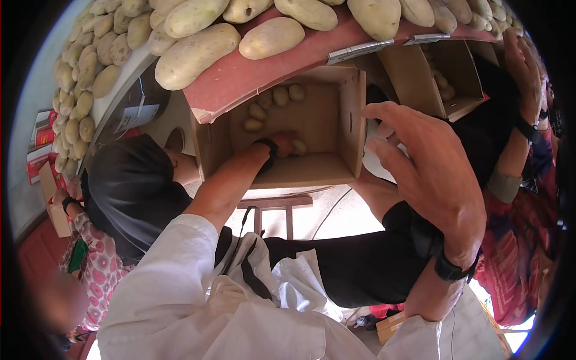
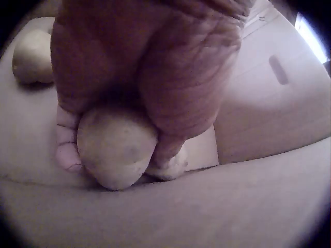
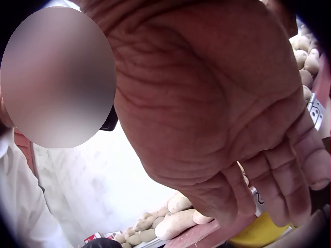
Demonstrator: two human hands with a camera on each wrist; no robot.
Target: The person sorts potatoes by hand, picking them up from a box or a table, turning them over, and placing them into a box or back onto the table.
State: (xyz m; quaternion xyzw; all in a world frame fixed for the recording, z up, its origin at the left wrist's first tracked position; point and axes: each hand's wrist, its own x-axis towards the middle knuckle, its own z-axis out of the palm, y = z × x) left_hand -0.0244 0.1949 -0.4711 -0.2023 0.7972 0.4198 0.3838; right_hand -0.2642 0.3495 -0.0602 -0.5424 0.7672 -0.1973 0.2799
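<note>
My left hand (image 1: 282, 143) is down inside an open cardboard box (image 1: 351, 120). Its fingers curl round a potato (image 2: 118, 147) close to the box floor, seen from the palm side in the left wrist view. A second potato (image 2: 176, 166) shows just beyond the thumb. Further potatoes (image 1: 252, 124) lie in the box along its far left side, beyond the hand. My right hand (image 1: 429, 162) is raised beside the right wall of the box. In the right wrist view its palm (image 3: 207, 103) faces the camera, fingers extended and holding nothing.
Many potatoes (image 1: 198, 54) are heaped on a red tabletop (image 1: 264, 75) above the box, with metal hinges (image 1: 360, 52) at its edge. Another cardboard box (image 1: 414, 75) with potatoes stands to the right. Other people's arms (image 1: 522, 78) are near on the right.
</note>
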